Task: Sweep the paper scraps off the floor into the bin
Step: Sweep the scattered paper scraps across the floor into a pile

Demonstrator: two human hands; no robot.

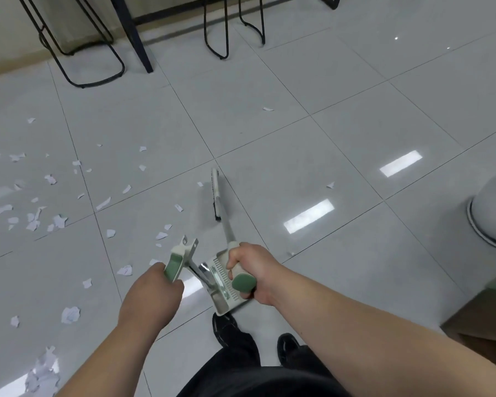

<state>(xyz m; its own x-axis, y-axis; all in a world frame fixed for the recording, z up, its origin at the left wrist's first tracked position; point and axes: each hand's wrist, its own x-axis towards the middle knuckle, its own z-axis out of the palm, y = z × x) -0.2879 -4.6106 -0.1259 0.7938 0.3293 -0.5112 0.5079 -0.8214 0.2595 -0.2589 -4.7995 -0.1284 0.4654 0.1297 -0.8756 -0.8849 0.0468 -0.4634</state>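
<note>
Dark trousers (255, 379) and a pair of black shoes (288, 343) fill the bottom edge, standing on a glossy pale grey tiled floor (312, 81). Just above them the two hands are held close together but not touching. The left hand (151, 293) is curled round the green-and-cream grip of a long-handled dustpan (226, 287), whose metal shaft slants down to a cream pan with a row of comb teeth; the pan hangs tilted just beside and partly behind the right hand (249, 267). That hand is clamped round the top of a broom (228, 224), its green end cap poking out below the fist. The broom's pale shaft runs forward to a narrow dark-bristled head resting on the tiles. Torn white paper scraps (69, 315) lie scattered over the left half of the floor, thickest at the far left and lower left corner, with a few stray pieces near the broom head and to its right. A pale round bin (490, 213) sits at the right edge, cut off by the frame, well apart from most scraps. Below it is a brown cardboard box (481, 325). Black metal chair legs (98, 70) and a table leg (138, 38) stand along the far wall.
</note>
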